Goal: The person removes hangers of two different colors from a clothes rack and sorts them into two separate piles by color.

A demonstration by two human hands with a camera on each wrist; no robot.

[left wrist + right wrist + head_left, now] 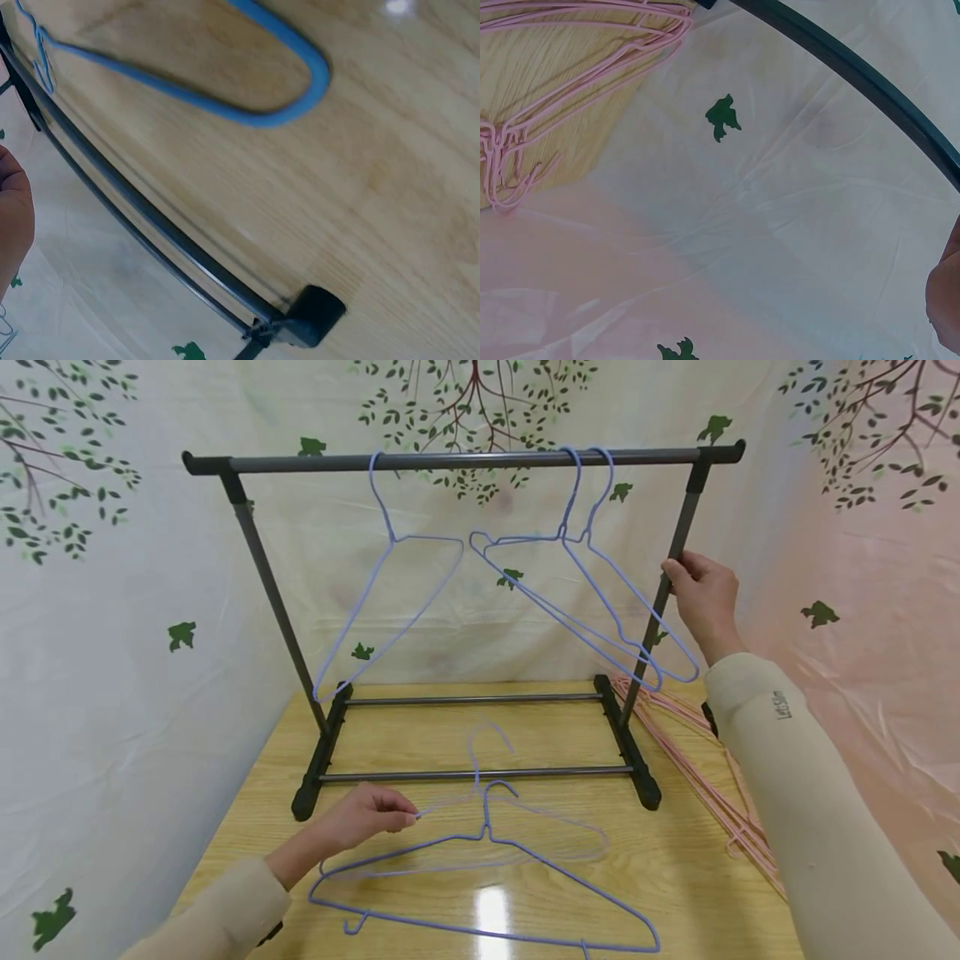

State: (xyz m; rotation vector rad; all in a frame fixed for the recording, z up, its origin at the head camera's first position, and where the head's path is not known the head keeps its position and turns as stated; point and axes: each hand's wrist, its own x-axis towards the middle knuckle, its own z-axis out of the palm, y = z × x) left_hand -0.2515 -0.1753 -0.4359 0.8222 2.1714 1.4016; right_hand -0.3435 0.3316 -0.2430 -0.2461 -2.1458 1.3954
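Observation:
My left hand [356,818] pinches the shoulder of a pale, blurred blue hanger [474,756] in the head view. Just in front of it, a second blue hanger [570,870] lies on the wooden table, its hook toward the rack. At the right, my right hand [705,597] grips the right upright [675,539] of a black clothes rack, thumb and fingers round the post. Three blue hangers hang from the rack's top bar [480,461]: one hanger [347,625] left of the middle, and a close pair [596,578] toward the right.
A bundle of pink hangers [577,82] lies on the table's right side, beside the rack's right foot [633,760]. Two lower bars [450,775] join the feet. A pale curtain with leaf prints stands behind and at both sides.

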